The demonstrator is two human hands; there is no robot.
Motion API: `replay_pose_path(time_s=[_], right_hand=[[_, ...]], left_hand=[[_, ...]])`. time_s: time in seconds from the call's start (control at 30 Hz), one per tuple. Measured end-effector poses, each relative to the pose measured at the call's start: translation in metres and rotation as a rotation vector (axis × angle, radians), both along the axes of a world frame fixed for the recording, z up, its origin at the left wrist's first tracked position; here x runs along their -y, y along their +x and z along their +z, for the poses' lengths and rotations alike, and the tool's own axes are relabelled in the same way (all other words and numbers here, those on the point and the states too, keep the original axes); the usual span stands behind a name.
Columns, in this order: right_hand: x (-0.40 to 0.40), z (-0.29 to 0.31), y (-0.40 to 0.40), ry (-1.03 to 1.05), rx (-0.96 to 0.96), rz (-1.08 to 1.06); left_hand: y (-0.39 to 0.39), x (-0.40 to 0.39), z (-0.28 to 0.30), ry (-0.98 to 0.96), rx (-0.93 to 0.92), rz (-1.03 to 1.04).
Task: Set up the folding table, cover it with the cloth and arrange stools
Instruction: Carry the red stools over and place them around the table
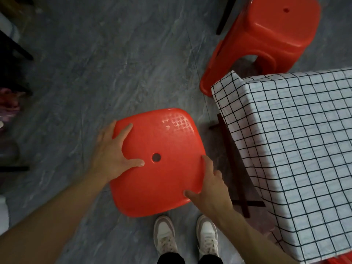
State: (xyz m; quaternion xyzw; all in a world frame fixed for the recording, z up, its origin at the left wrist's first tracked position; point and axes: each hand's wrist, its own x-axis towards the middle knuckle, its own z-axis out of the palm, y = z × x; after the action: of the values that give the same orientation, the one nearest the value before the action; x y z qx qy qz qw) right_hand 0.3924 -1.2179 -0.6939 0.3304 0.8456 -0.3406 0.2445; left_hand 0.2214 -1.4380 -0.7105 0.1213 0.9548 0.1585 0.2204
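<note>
Pretty far along, I'd say. The table at the right of the frame is standing, and the checked cloth is already draped over it, hanging down past the corner with the dark folding legs poking out underneath. So the setup and the covering look done.

What's left is the stools. One red stool sits on the floor at the upper right, just beside the table's far corner. A second red stool is in the lower middle, seat facing up at the camera, just left of the table. Left hand has its grip on the seat's left edge, thumb and one finger spread on top and the rest curled round the rim. Right hand grips the lower right corner the same way, thumb on top. Can't tell if its legs are touching the grey floor yet.

There's a sliver of red at the bottom right edge, possibly another stool, too cut off to call.
</note>
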Motion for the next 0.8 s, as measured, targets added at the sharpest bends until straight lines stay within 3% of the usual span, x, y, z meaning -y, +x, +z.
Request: replay_pose_path(time_s=[0.33,0.63,0.8], right_hand=[[-0.008,0.003,-0.040,0.146,-0.111,0.293],[0.002,-0.013,-0.059,0.103,-0.081,0.260],[0.035,-0.016,-0.046,0.111,-0.097,0.261]], left_hand=[[0.063,0.031,-0.018,0.125,-0.064,0.160],[0.088,0.032,-0.015,0.262,0.071,0.352],[0.087,0.059,-0.019,0.215,0.066,0.372]])
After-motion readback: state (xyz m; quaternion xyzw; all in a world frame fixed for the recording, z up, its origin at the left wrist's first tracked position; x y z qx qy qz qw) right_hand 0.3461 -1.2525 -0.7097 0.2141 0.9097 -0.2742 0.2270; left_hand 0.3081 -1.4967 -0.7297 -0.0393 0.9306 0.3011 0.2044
